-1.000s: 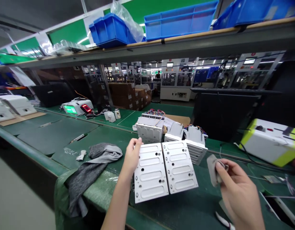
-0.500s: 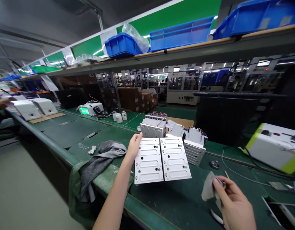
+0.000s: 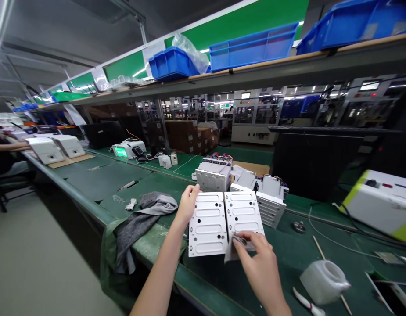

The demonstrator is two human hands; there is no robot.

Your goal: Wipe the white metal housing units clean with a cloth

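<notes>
My left hand (image 3: 188, 204) grips the upper left edge of a white metal housing, whose face is two slotted panels side by side. The left panel (image 3: 207, 229) shows fully, tilted toward me above the bench edge. Over the lower part of the right panel (image 3: 244, 210) is my right hand (image 3: 260, 261), its fingers pinching a thin grey-white cloth (image 3: 229, 253) against or just in front of the metal. Behind stand similar white metal units (image 3: 213, 175) with wires on top. A translucent plastic bottle (image 3: 316, 281) with its top cut open is right of my right hand.
A grey cloth (image 3: 146, 210) drapes over the green bench's front edge at left. Near the bottle lie a thin wooden stick (image 3: 318, 247) and a white-handled tool (image 3: 304, 302). A white-and-lime device (image 3: 377, 206) stands at right. Blue bins (image 3: 252, 46) line the shelf overhead. A person sits far left.
My right hand has moved left with the cloth, from over the bench to the right panel's lower part. The plastic bottle and more of the stick now show. The housing stays in my left hand.
</notes>
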